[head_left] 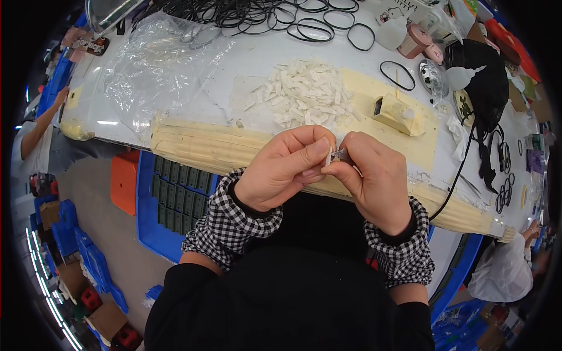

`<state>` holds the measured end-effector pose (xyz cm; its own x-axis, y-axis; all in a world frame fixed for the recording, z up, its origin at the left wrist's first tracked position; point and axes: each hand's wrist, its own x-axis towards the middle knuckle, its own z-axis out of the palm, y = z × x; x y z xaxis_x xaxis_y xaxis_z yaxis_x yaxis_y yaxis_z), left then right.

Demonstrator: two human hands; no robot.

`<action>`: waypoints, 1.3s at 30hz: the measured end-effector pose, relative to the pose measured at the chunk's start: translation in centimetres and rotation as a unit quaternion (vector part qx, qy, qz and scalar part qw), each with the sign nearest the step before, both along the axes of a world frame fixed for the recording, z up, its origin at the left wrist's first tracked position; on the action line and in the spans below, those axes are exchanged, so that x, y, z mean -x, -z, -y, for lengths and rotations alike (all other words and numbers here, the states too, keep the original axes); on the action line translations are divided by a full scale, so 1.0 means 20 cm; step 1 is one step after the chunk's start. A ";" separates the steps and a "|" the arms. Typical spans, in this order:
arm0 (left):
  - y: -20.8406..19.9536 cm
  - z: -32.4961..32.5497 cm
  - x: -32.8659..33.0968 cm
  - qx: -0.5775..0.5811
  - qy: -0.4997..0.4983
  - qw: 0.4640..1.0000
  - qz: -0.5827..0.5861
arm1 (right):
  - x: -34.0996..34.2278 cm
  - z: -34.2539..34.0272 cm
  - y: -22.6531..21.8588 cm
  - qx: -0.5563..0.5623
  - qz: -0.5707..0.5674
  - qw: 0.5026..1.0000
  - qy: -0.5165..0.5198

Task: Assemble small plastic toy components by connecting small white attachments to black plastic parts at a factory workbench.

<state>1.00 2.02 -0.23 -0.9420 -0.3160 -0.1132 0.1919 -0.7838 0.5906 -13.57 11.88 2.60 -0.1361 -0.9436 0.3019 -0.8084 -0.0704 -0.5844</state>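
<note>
Both my hands meet in front of me, just over the table's near edge. My left hand (pixel 291 165) pinches a small white strip (pixel 329 159) between thumb and fingers. In my right hand (pixel 374 175), closed beside it, is a small greyish metallic piece (pixel 341 155) touching or nearly touching the strip; its kind is mostly hidden by the fingers. Beyond my hands lies a heap of short white strips (pixel 304 90). Right of the heap, a block wrapped in yellow tape (pixel 399 115) with a dark opening at one end stands on a yellow-taped patch.
Black rubber-like loops (pixel 316 29) are piled along the far side. A clear plastic bag (pixel 158 70) lies at the left. A squeeze bottle (pixel 465 76), a black bag (pixel 483 105) and a cord are at the right. Blue bins (pixel 153 228) with green parts sit below the table.
</note>
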 end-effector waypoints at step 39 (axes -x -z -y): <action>0.01 -0.01 0.01 -0.047 0.016 0.998 -0.028 | 0.01 -0.01 -0.01 0.005 0.009 1.000 -0.006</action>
